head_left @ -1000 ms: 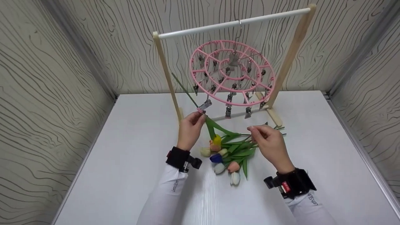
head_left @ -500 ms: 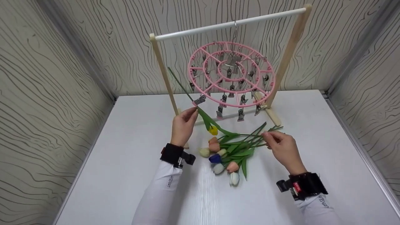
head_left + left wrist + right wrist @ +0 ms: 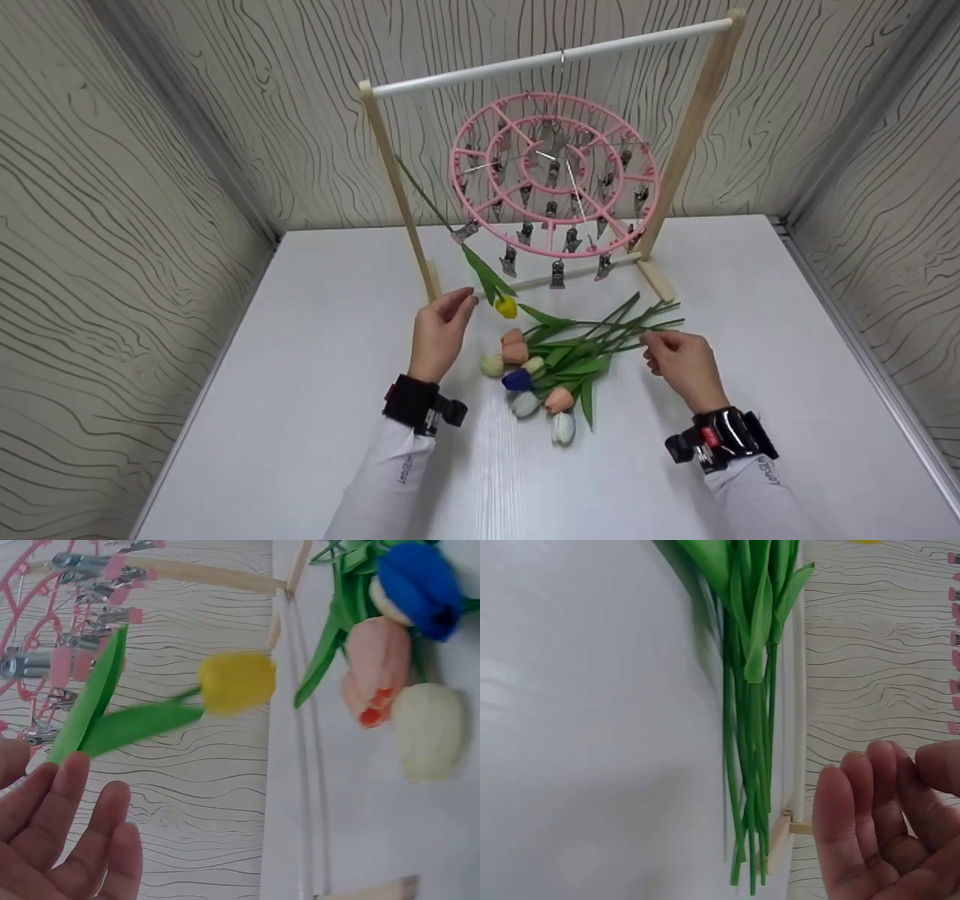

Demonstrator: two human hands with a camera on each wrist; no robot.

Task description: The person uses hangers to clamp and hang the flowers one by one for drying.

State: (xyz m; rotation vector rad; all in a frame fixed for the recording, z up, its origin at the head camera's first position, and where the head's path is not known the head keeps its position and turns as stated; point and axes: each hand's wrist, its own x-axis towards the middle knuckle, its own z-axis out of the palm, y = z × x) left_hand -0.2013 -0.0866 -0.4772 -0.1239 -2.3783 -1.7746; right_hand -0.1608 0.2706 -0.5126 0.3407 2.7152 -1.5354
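Smooth white worktop (image 3: 300,360), faint sheen; behind it a pale wall (image 3: 300,150) with dark wavy grain lines. White round bar (image 3: 487,69) across two bare wooden posts. From the bar, by a wire hook, hangs a pink rack (image 3: 550,223) of concentric rings and spokes, dotted with metal clips, their mouths pink-tipped.

The yellow tulip (image 3: 506,306) hangs at the rack's left edge, its stem caught in a metal clip (image 3: 465,232). Thin green stem runs up past the left post; broad, pointed leaves and a small cupped bloom slant down toward you, the bloom blurred in the left wrist view. Below it, a bunch of tulips (image 3: 570,360) lies on the worktop: blooms in peach, cream, dark blue and whitish tones, stems fanned to your right.

Your left hand (image 3: 439,337) is just beside the yellow tulip, grip loose and holding nothing, fingers spread. Your right hand (image 3: 686,367) is near the bunch's stem ends, fingers loosely bent, thumb close to forefinger, grip narrow, nothing held.
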